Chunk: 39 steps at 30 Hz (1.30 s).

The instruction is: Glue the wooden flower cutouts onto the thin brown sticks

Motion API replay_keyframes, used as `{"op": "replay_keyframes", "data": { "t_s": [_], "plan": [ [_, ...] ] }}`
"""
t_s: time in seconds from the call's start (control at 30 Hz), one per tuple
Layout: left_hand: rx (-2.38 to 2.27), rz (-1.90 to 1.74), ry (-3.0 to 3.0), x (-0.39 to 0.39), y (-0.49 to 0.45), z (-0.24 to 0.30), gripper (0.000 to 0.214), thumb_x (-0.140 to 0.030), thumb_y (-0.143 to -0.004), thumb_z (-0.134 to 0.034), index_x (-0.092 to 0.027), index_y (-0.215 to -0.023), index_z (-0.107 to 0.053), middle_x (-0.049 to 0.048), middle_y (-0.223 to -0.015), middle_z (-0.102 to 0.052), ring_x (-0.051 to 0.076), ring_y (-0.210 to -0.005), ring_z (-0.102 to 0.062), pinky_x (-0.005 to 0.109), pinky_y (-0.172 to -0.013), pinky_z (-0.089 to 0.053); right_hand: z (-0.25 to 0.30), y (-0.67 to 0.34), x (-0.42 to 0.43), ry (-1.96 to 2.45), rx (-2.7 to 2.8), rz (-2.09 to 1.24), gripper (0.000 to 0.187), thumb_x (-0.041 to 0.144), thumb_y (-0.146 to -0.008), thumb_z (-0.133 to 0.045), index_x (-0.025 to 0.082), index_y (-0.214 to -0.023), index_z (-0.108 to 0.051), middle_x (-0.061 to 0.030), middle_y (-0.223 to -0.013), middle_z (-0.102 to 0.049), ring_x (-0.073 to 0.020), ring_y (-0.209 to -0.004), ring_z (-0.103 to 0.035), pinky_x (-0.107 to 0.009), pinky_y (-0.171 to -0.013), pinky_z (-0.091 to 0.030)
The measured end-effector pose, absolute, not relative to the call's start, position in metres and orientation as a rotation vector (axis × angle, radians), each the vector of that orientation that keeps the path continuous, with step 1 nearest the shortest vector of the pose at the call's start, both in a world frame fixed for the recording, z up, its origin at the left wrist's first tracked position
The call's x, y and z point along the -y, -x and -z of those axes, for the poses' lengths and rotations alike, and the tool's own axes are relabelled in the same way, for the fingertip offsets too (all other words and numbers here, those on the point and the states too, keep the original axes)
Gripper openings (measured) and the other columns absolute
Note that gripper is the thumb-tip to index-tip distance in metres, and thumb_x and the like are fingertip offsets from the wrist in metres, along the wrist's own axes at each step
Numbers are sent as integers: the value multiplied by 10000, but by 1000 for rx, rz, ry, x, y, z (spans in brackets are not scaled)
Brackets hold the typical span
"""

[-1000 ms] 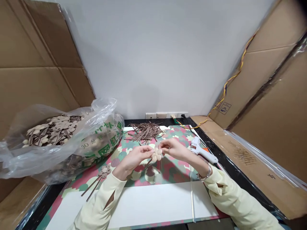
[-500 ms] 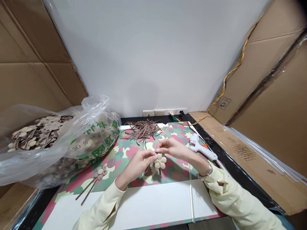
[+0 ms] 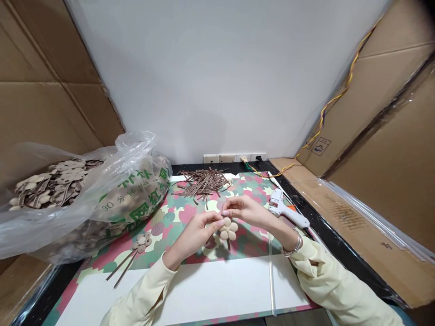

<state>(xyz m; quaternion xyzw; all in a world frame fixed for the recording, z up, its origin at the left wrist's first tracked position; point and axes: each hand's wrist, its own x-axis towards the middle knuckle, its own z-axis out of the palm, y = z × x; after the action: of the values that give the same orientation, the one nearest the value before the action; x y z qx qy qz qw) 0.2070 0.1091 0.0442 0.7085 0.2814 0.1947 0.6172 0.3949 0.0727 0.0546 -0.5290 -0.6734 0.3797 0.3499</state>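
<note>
A cream fabric flower (image 3: 228, 229) with rounded petals hangs at the fingertips of both hands, over the camouflage-patterned mat. My left hand (image 3: 201, 227) pinches it near its upper left edge, thumb against fingers. Just above the flower, my right hand (image 3: 243, 211) is closed in a pinch, its fingertips touching those of the left. What exactly lies between the right fingertips is too small to make out. A brown strip (image 3: 229, 245) dangles below the flower. To the left on the mat lies another flower (image 3: 142, 242) with two long brown strips.
A pile of brown strips (image 3: 204, 182) lies at the back of the mat. On the left bulges a clear plastic bag (image 3: 136, 199) full of flowers. A white glue gun (image 3: 288, 211) rests by my right forearm. Cardboard walls (image 3: 390, 127) flank both sides; power sockets (image 3: 227, 158) line the back.
Both hands keep nearly the same pinch, and the flower stays at the fingertips. The whole view has shifted very slightly.
</note>
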Motion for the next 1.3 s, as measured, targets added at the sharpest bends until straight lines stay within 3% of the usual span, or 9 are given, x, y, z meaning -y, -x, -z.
{"op": "replay_keyframes", "data": {
  "t_s": [0.23, 0.47, 0.77, 1.0, 1.3],
  "plan": [
    [-648, -436, -1624, -109, -207, -44, 312, -460, -810, -521, -164, -783, -616, 4, -637, -583, 94, -443, -467, 211, -431, -350, -53, -393, -73, 1343, 1757, -960, 171, 305, -832, -558, 166, -745, -603, 12, -673, -534, -105, -600, -452, -219, -541, -339],
    [-804, -646, -1765, -127, -196, -48, 271, -419, -811, -532, -171, -799, -641, 28, -754, -648, 154, -659, -570, 225, -568, -405, -59, -414, -74, 1434, 1818, -912, 186, 296, -829, -562, 160, -715, -619, 12, -622, -553, -99, -542, -452, -228, -511, -331],
    [-868, -837, -1867, -121, -205, -42, 268, -385, -841, -499, -177, -841, -669, 24, -827, -696, 166, -726, -603, 221, -649, -424, -74, -399, -60, 1225, 2115, -613, 116, 226, -843, -600, 199, -740, -645, -21, -846, -595, -160, -838, -518, -319, -769, -390],
    [-836, -829, -1930, -116, -208, -40, 278, -368, -866, -474, -196, -908, -689, 0, -841, -711, 143, -696, -604, 202, -631, -420, -63, -394, -60, 1353, 2206, -311, 101, 157, -856, -581, 213, -779, -615, -6, -890, -563, -162, -884, -491, -342, -785, -297],
    [-825, -812, -1914, -115, -210, -37, 290, -385, -869, -480, -190, -896, -693, -7, -798, -703, 134, -676, -588, 193, -600, -397, -65, -388, -58, 1382, 2232, -174, 125, 166, -891, -510, 191, -794, -585, -26, -880, -546, -183, -902, -465, -338, -768, -295]
  ]
}}
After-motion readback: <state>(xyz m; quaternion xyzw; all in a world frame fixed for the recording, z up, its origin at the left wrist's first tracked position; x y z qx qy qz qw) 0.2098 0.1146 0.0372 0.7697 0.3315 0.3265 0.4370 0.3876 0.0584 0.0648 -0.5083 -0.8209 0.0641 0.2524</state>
